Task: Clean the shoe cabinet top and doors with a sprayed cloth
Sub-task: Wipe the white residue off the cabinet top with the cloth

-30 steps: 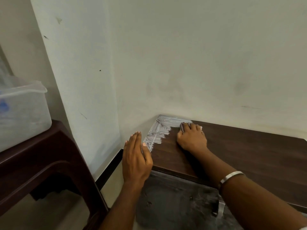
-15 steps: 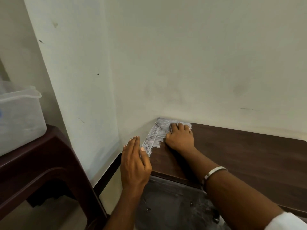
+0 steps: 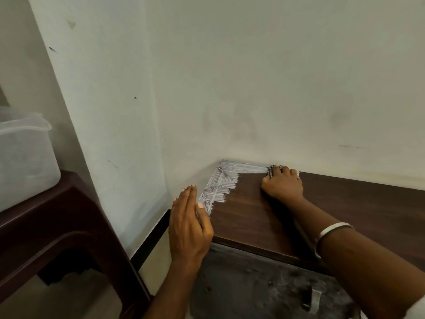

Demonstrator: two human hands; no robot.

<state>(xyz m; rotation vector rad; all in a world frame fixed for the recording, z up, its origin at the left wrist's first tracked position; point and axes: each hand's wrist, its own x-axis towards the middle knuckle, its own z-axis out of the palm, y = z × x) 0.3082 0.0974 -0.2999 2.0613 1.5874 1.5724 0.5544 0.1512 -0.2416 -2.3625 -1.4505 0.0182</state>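
Observation:
The shoe cabinet's dark wood top [image 3: 264,217] runs along the wall, with pale dusty streaks [image 3: 220,185] in its far left corner. My right hand [image 3: 284,184] presses down at the back edge near the wall, fingers curled over a cloth [image 3: 297,173] of which only a white sliver shows. My left hand [image 3: 189,224] rests flat against the cabinet's left front corner, fingers together and straight, holding nothing. The cabinet door [image 3: 253,284] below is grey with dust and bears a metal handle [image 3: 314,298].
A dark brown plastic stool [image 3: 57,226] stands at the left with a translucent plastic tub [image 3: 25,157] on it. White walls meet in the corner behind the cabinet. A narrow floor gap separates stool and cabinet.
My right hand slid left into the dusty corner, then back right along the wall edge, leaving a wider wiped area. My left hand stayed at the corner.

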